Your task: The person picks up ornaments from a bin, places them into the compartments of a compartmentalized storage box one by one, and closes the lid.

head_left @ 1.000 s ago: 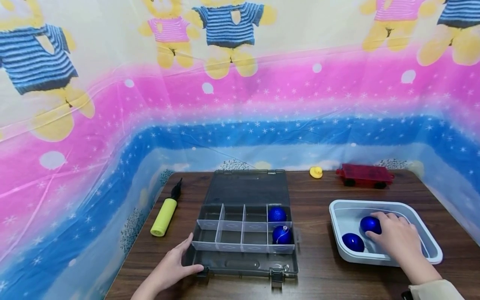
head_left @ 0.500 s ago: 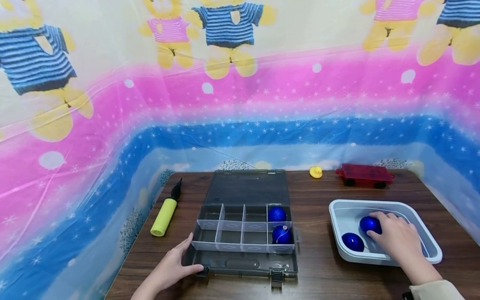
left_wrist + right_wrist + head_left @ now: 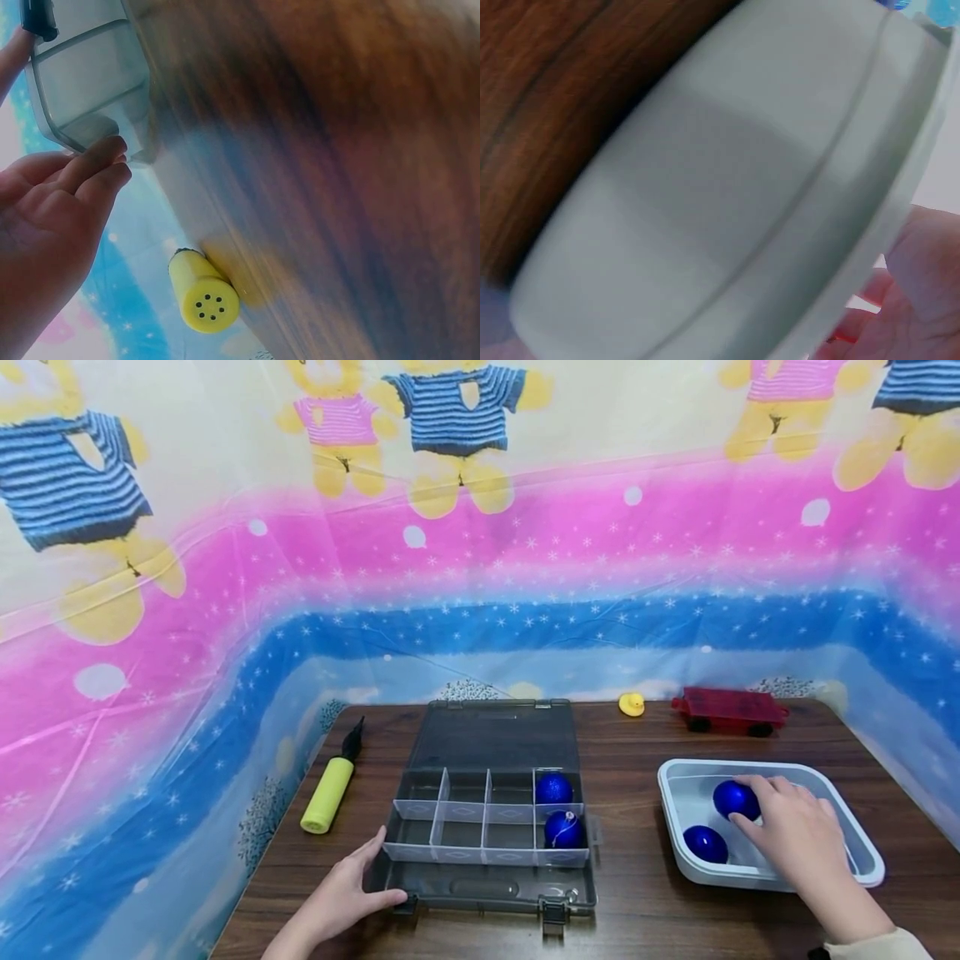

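My right hand (image 3: 798, 835) pinches a blue Christmas bauble (image 3: 737, 799) between thumb and fingers, just inside the white plastic tub (image 3: 772, 885). A second blue bauble (image 3: 705, 844) lies in the tub's near left part. At the left, my left hand (image 3: 341, 893) holds the front left corner of a grey see-through compartment box (image 3: 483, 889), thumb at the front edge by a latch and fingers on the left side. The box's lid is folded back. Two blue baubles (image 3: 554, 789) sit in its rightmost compartments, one behind the other. In the right wrist view, the tub hides the held bauble.
A yellow hand pump (image 3: 328, 793) with a black nozzle lies left of the box. Toward the back edge of the wooden table (image 3: 622, 893) are a yellow rubber duck (image 3: 632, 704) and a red toy wagon (image 3: 731, 712). A printed cloth (image 3: 480, 627) hangs behind the table.
My right hand has raised the bauble slightly within the tub, shifting it a little up and left in the head view. The left hand and the box have stayed still.
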